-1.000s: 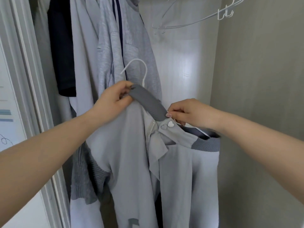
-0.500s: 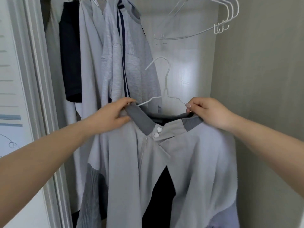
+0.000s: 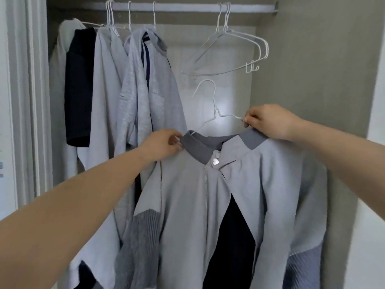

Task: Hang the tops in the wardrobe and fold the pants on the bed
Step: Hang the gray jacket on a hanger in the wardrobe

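1. Between the two hands hangs a grey jacket point(image 3: 229, 195), spread out on a thin white hanger point(image 3: 215, 113). The left hand point(image 3: 162, 143) pinches the dark collar point(image 3: 200, 146) at its left end. The right hand point(image 3: 268, 122) is curled around the right end of the collar and the hanger wire there.

2. Just under the collar, between the grips, sits a little heart button point(image 3: 215, 162). Below it the jacket front falls open, and its sleeves drop down on both sides.

3. Above the hands, the hanger's hook sticks up in the air. It is not on anything yet.

4. Past the left hand, other tops point(image 3: 143, 90) already hang in the wardrobe. Up past the right hand hang some bare hangers point(image 3: 233, 53).

5. Farthest and highest is the rail point(image 3: 183, 7). I think the step now is hanging this jacket up.

6. The next move, I think, needs both hands to lift the jacket high, so the hook goes over the rail in the gap between the tops and the bare hangers. No pants or bed show here.
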The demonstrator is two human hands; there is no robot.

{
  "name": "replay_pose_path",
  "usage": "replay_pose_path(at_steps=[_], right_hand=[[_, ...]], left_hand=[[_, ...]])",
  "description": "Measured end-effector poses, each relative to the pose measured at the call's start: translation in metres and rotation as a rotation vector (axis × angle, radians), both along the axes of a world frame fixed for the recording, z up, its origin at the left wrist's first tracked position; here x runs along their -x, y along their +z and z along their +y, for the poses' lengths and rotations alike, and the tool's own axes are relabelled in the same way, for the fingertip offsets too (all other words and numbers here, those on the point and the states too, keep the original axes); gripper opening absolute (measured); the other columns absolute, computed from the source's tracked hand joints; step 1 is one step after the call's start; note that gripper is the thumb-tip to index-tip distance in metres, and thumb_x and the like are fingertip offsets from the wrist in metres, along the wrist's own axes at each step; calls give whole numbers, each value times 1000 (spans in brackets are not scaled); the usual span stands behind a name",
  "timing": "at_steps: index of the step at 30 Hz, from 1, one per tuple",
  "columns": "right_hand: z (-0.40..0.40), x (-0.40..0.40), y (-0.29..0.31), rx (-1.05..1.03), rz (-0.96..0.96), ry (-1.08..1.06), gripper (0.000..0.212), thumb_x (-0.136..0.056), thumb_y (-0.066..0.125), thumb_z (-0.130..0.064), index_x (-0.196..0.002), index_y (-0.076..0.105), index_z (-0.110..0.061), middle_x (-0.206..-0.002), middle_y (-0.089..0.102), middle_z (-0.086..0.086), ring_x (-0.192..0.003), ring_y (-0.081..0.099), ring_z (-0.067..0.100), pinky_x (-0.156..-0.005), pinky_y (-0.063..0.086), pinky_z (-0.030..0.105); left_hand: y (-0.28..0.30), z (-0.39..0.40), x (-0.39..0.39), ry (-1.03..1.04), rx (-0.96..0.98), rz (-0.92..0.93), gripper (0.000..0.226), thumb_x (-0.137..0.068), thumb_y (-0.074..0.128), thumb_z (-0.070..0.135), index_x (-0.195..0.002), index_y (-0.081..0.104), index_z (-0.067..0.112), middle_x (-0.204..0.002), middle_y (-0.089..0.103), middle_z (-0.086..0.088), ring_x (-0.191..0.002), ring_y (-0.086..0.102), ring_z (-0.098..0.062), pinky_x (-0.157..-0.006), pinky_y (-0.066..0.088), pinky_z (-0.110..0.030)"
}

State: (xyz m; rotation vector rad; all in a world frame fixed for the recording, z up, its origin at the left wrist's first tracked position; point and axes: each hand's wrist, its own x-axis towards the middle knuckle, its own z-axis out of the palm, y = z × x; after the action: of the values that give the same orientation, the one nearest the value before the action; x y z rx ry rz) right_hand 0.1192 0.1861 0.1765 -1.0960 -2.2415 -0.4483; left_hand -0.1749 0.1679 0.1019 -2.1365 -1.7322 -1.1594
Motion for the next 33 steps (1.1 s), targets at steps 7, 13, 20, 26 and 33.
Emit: replay_pose_path(at_steps=[7, 13, 20, 26, 33], right_hand=[[-20, -20, 27, 36, 67, -175, 31, -99, 44, -27, -98, 68, -7, -100, 64, 14, -84, 49, 25, -65, 31, 27], [-31, -11, 37, 437, 562, 22, 24, -94, 56, -24, -76, 63, -9, -81, 60, 9, -72, 54, 23, -59, 42, 22], [-24, 11, 38, 689, 918, 325, 26, -89, 56, -2, -64, 54, -8, -64, 54, 7, -56, 50, 20, -55, 43, 27], [-7, 41, 62, 573, 874, 311, 31, -88, 60, -15, -60, 47, -14, -60, 46, 2, -53, 41, 15, -49, 30, 24], [22, 101, 108, 443, 752, 359, 25, -92, 52, -11, -67, 55, -10, -79, 50, 10, -70, 46, 23, -51, 29, 21]], left_hand=[[14, 25, -45, -141, 34, -230, 49, -87, 68, 22, -133, 51, 18, -122, 58, -6, -107, 57, -15, -96, 42, -24], [21, 44, -76, -155, 72, -292, 68, -90, 64, 23, -148, 29, 21, -143, 43, -13, -128, 45, -20, -105, 34, -27], [42, 48, -74, -18, -6, -198, 67, -96, 53, 23, -152, 17, 18, -157, 24, -3, -143, 25, -19, -110, 22, -24], [62, 44, -61, 32, -39, -101, 65, -98, 50, 21, -153, 14, 14, -159, 19, -7, -145, 19, -20, -113, 15, -24], [112, 53, -32, -35, -128, -262, 63, -97, 51, 21, -152, 19, 22, -152, 34, -6, -138, 35, -18, -110, 27, -26]])
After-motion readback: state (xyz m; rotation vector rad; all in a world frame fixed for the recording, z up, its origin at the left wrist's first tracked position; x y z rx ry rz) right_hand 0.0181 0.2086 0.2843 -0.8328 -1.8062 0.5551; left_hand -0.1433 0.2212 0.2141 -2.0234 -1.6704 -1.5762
